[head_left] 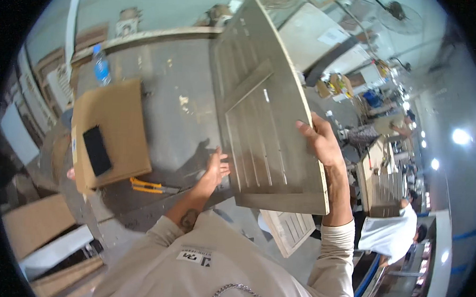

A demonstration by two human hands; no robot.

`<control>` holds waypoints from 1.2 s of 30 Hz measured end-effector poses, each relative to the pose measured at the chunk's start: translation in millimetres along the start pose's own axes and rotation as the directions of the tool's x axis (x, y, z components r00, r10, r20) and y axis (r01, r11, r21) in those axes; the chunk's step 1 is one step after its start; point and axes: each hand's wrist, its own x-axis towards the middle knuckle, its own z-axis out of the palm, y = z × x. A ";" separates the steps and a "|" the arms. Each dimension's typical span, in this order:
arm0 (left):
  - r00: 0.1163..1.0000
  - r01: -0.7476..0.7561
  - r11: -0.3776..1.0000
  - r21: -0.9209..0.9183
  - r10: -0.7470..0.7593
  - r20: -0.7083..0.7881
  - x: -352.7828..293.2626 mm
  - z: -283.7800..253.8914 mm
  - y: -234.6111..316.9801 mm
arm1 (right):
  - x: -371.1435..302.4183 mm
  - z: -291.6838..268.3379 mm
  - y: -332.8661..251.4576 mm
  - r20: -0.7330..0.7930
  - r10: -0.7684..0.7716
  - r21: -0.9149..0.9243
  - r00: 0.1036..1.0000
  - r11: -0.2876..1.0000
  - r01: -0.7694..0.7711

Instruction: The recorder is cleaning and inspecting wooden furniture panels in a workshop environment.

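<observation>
Far left: cardboard sheets stacked low beside the desk. On the desk's left part: brown cardboard box lying flat, with a black phone resting on its top face. Behind the box, near the desk's far edge: clear water bottle with blue cap, upright. Just below the box, on the desk's near edge: yellow utility knife, lying flat, well apart from either hand. Centre: left hand open, fingers spread, palm against the lower left edge of the panel. Panel: grey wooden shutter-like board with slatted fields and a cross rail, held tilted above the desk, near end toward the body, far end raised over the desk's far edge. Right of centre: right hand closed around the panel's right edge, fingers curled over the front face, thumb side hidden behind. Below the panel, near floor level: second, smaller slatted panel, lying flat. Lower centre: beige long sleeves of the wearer, both forearms rising from the lower edge. Right: another person in a white shirt bent over a slatted piece at a neighbouring bench. Far right, background: further workbenches with mixed items, too small to identify. Top right: fan mounted high.
</observation>
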 end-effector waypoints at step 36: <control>0.596 -0.401 0.913 -0.075 0.322 0.736 -245.2 128.7 -10.1 | -529.0 -11.8 -44.4 -0.896 -0.032 -0.189 0.443 0.930 -0.315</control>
